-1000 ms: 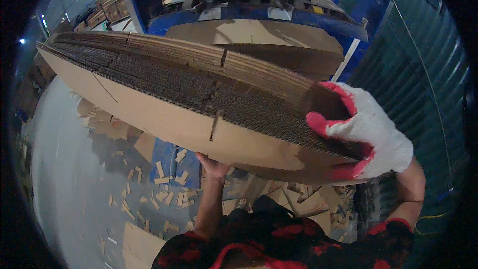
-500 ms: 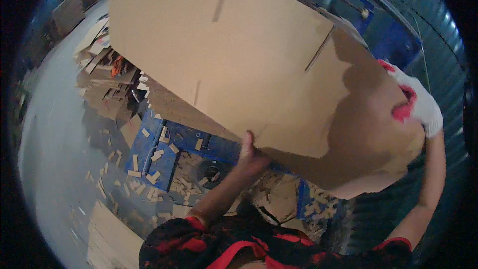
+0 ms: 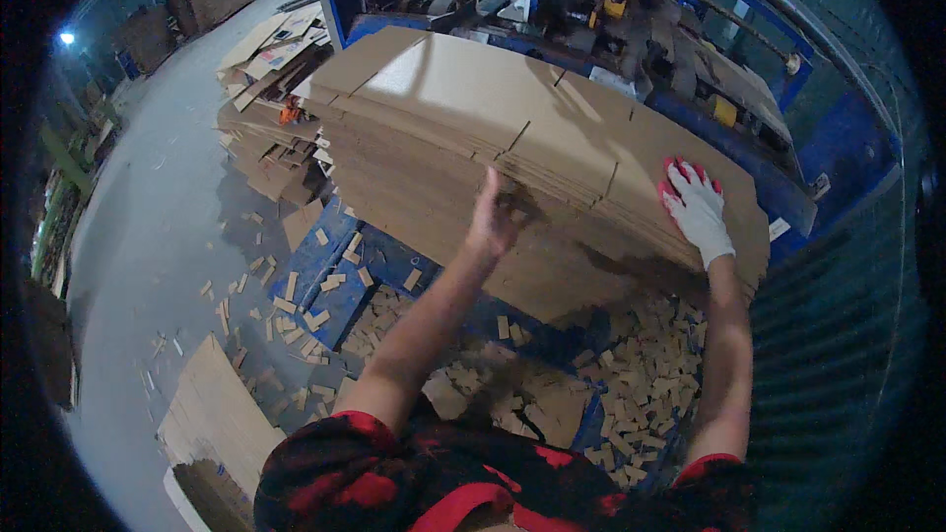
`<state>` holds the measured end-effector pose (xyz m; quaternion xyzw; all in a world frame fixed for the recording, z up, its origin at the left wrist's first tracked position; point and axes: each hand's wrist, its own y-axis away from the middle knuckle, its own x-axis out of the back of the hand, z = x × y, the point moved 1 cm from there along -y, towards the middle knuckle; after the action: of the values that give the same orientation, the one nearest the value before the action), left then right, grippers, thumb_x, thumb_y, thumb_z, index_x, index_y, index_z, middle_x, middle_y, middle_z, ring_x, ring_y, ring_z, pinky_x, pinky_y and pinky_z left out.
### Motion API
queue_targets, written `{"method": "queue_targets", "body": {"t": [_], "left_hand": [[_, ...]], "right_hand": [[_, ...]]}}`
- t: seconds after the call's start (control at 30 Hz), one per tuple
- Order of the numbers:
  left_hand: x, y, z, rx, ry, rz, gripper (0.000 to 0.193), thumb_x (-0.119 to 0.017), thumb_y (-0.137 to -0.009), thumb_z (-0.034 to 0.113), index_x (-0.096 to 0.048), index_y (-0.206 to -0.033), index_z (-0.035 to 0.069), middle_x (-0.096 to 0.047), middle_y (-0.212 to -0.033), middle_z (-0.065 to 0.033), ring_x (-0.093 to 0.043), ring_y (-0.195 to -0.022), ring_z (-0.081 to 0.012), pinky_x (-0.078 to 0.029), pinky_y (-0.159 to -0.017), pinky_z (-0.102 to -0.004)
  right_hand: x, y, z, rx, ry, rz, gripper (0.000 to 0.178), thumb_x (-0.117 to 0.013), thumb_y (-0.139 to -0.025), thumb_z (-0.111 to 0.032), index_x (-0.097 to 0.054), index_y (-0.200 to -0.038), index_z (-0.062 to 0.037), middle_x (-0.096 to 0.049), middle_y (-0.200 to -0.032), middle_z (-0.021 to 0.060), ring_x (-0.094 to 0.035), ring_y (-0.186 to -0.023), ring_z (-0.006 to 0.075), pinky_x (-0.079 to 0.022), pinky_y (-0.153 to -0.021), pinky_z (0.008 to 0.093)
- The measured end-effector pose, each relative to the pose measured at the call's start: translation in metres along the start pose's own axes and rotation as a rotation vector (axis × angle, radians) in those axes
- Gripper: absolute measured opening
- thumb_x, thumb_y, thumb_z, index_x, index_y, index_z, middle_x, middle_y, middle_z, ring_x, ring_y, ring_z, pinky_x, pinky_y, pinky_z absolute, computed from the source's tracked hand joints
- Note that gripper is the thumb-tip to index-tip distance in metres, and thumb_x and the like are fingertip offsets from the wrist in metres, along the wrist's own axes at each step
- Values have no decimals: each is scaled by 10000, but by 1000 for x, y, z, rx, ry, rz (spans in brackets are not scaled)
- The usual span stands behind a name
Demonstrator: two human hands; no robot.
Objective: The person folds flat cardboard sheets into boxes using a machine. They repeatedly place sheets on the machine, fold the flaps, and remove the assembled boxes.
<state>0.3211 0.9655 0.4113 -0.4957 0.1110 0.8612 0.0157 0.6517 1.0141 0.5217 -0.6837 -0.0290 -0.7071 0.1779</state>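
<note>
A tall stack of brown cardboard sheets (image 3: 434, 163) with slots cut into the edges stands in front of me. My right hand (image 3: 698, 212), in a white glove with red fingertips, lies flat on the top sheet near its right end, fingers spread. At the middle of the stack's near side is my bare left hand (image 3: 493, 222). Its thumb points up and the other fingers reach toward the sheet edges, partly in shadow. Nothing shows in its grasp, and whether it touches the stack is unclear.
Behind the stack stands a blue machine (image 3: 611, 30) with metal bars. Small cardboard offcuts (image 3: 641, 374) litter the floor and a blue platform (image 3: 335, 281). A pile of cardboard scraps (image 3: 271, 128) is at the left; flat sheets (image 3: 222, 404) lie at lower left.
The large cardboard sheet that both hands held up now lies on the stack. My right hand has moved left and flattened onto it; my left hand has let go. The machine behind has come into view.
</note>
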Motion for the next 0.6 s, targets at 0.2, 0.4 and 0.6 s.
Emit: {"method": "queue_targets", "body": {"t": [0.2,0.4,0.6], "left_hand": [[-24,-45,22,59,52,-19,921,-511,-835,688,-252,-1484,88,-174,-1559,-161,-141,-1428,-376,-58,-1087,-669],[-55,-104,27,102,-15,198,895,-500,-847,674,-237,-1491,110,-92,-1575,-170,-60,-1425,-437,11,-1043,-719],[-51,-117,35,218,-96,374,853,-458,-887,624,-205,-1488,73,-60,-1573,-191,-15,-1405,-493,-33,-1020,-744]], "right_hand": [[25,36,-59,389,-174,45,707,-641,-819,-440,-397,-1419,-156,-419,-1433,113,-345,-1347,346,-209,-1110,556],[14,12,-57,247,152,101,692,-698,-774,-383,-427,-1392,-234,-457,-1394,79,-394,-1313,314,-252,-1095,556],[-10,7,-49,273,163,241,600,-692,-783,-297,-480,-1342,-251,-455,-1396,67,-426,-1282,305,-313,-1053,544]]}}
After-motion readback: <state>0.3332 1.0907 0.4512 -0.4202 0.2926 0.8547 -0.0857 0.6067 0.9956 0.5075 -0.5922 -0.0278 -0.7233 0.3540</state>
